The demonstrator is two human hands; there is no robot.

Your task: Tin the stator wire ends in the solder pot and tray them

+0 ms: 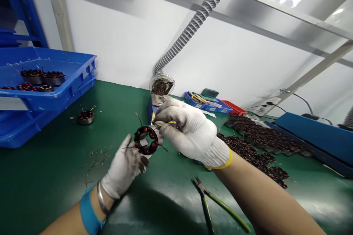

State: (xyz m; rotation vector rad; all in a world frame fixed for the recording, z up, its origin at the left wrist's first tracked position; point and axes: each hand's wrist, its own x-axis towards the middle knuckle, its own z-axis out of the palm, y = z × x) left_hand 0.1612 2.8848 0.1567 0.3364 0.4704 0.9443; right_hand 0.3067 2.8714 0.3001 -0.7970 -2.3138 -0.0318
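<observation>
A wound motor stator [146,140], a dark ring with coppery coils and loose wire leads, is held up in my left hand [127,167]. This hand wears a white glove with darkened fingertips and is closed around the ring's lower side. My right hand [190,128], also in a white glove, reaches in from the right. Its thumb and forefinger are pinched together just above the ring's upper right edge; what lies between them is too small to make out. Below the right forearm, green-handled pliers [202,191] lie on the table with their jaws slightly apart.
Another stator [85,117] stands on the green table [118,97], near scattered wire clippings [97,158]. Blue crates [74,91] with stators are at left. A coil-topped device [161,88] sits under a grey hose [197,18]. Piles of stators [248,150] spread at right beside a blue box [317,136].
</observation>
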